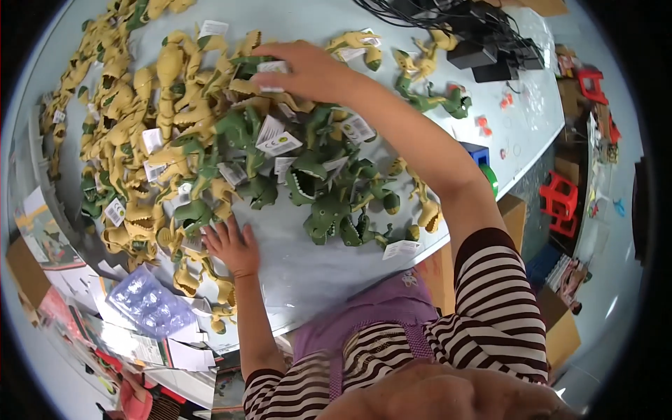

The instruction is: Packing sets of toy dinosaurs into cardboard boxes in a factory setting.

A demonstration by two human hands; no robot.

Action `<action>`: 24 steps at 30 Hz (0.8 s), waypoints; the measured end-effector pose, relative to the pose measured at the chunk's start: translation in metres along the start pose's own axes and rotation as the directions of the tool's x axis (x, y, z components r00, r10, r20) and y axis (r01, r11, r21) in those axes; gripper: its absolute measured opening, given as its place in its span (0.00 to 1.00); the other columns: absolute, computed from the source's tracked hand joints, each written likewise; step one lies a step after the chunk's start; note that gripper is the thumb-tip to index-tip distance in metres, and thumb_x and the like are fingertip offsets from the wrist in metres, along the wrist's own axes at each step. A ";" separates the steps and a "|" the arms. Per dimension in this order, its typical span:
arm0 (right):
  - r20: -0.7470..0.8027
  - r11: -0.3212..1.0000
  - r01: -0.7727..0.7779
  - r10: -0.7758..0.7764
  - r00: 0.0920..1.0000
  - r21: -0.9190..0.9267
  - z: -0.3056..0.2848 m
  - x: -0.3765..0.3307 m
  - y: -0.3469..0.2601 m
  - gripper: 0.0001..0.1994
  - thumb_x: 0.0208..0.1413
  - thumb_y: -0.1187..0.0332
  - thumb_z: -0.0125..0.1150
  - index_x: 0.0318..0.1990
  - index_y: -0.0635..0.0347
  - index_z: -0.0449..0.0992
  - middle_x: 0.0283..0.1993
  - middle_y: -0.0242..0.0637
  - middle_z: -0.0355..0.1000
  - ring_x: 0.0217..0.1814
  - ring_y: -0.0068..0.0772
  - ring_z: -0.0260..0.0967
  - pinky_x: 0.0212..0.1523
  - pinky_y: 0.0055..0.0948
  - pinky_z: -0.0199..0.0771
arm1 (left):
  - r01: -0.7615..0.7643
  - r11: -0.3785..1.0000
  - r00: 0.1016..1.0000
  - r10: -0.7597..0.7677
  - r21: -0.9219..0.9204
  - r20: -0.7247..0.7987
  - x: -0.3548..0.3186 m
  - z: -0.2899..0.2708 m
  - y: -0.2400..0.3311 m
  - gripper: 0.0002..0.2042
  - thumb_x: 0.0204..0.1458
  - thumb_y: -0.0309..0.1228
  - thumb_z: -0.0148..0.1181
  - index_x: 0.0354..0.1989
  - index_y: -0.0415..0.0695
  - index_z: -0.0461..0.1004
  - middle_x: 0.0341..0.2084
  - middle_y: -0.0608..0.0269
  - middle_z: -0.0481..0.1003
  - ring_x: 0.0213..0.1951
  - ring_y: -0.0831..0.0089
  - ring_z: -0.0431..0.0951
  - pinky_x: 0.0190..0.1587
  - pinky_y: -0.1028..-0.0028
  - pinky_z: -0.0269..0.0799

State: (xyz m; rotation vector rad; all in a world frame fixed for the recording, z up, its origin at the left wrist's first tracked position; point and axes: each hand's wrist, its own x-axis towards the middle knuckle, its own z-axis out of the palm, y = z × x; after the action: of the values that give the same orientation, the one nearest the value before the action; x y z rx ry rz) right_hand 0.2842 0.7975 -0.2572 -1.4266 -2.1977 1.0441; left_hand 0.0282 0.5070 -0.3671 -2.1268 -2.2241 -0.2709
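My right hand (pixel 301 68) reaches across to the far side of the pile. Its thumb and fingers close round a toy dinosaur (pixel 250 70) with a white tag between them; part of the toy is hidden. Near the table's front edge, my left hand (pixel 232 246) lies with fingers spread, touching the edge of the yellow toy dinosaurs (pixel 143 213). Whether its fingertips press on a toy is hard to see. Green toy dinosaurs (pixel 325 213) with open jaws and white tags lie heaped between my two hands. Many yellow ones (pixel 168 63) fill the left of the table.
Black power adapters with tangled cables (pixel 483 52) lie at the far right. Small red pieces (pixel 483 126) are scattered near them. A blue-tinted clear plastic pack (pixel 150 301) and papers sit at the lower left. Red stools (pixel 560 199) stand beyond the table's right edge.
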 end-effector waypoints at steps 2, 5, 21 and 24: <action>-0.201 0.987 -0.097 0.121 0.972 0.125 -0.031 -0.027 0.025 0.26 0.50 0.45 0.53 0.49 0.54 0.70 0.43 0.43 0.71 0.43 0.39 0.69 0.43 0.29 0.67 | -0.027 1.000 0.999 0.027 0.000 -0.030 0.001 0.003 -0.001 0.22 0.50 0.43 0.53 0.53 0.49 0.66 0.52 0.54 0.63 0.59 0.47 0.54 0.59 0.47 0.43; -0.294 0.807 -0.479 0.392 0.872 -0.345 -0.105 -0.085 0.104 0.34 0.48 0.37 0.48 0.54 0.55 0.65 0.43 0.45 0.71 0.48 0.40 0.68 0.48 0.34 0.65 | -0.007 1.000 1.000 0.007 0.002 0.014 0.006 -0.001 0.005 0.21 0.51 0.43 0.51 0.53 0.50 0.66 0.52 0.57 0.63 0.59 0.47 0.53 0.59 0.47 0.41; 0.128 0.890 -0.339 0.314 0.941 0.305 -0.043 -0.131 0.077 0.22 0.53 0.54 0.55 0.54 0.53 0.66 0.44 0.34 0.70 0.49 0.28 0.65 0.49 0.26 0.63 | -0.004 0.999 1.000 0.004 -0.034 -0.003 0.007 -0.006 0.011 0.22 0.51 0.39 0.50 0.56 0.52 0.63 0.54 0.54 0.62 0.60 0.49 0.53 0.60 0.50 0.40; 0.129 0.908 -0.239 0.206 0.970 0.345 -0.051 -0.142 0.078 0.24 0.49 0.59 0.61 0.55 0.52 0.66 0.40 0.32 0.69 0.47 0.28 0.65 0.47 0.27 0.64 | 0.007 0.999 1.000 -0.006 -0.035 0.021 0.009 -0.006 0.010 0.22 0.50 0.39 0.50 0.56 0.52 0.63 0.55 0.54 0.61 0.61 0.50 0.51 0.61 0.50 0.39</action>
State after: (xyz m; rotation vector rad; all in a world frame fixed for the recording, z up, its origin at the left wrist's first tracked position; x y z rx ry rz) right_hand 0.4299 0.7104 -0.2616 -1.5032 -1.8008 1.5252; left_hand 0.0377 0.5157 -0.3592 -2.1498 -2.2549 -0.2924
